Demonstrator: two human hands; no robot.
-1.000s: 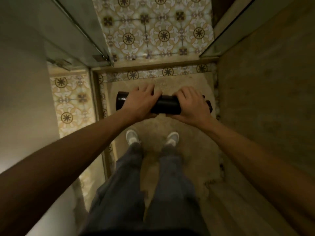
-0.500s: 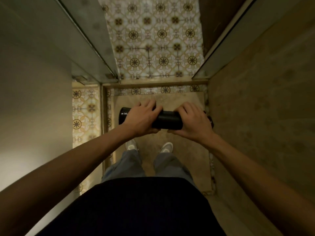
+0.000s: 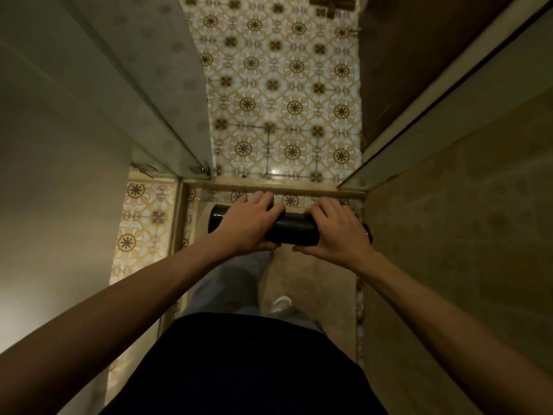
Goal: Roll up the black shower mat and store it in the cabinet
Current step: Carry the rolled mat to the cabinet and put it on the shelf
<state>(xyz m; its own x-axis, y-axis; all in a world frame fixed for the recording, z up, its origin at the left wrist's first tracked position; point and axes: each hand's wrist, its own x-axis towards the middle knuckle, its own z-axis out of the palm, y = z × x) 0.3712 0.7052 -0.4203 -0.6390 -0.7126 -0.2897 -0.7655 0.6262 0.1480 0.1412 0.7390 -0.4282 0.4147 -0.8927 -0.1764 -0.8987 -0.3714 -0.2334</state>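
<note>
Nearest, a dark shirt [image 3: 239,363], grey trouser leg [image 3: 227,283] and one pale shoe [image 3: 281,304] on the matte beige shower floor [image 3: 314,280]. Ahead, the mat [image 3: 291,232], a tight, smooth black cylinder, lies level across both hands, above the floor near the stone sill [image 3: 269,185]. Left hand [image 3: 250,227] and right hand [image 3: 335,232] each curl closed around it. Beyond the sill, glossy patterned tiles [image 3: 284,100] between glass panels [image 3: 167,94].
</note>
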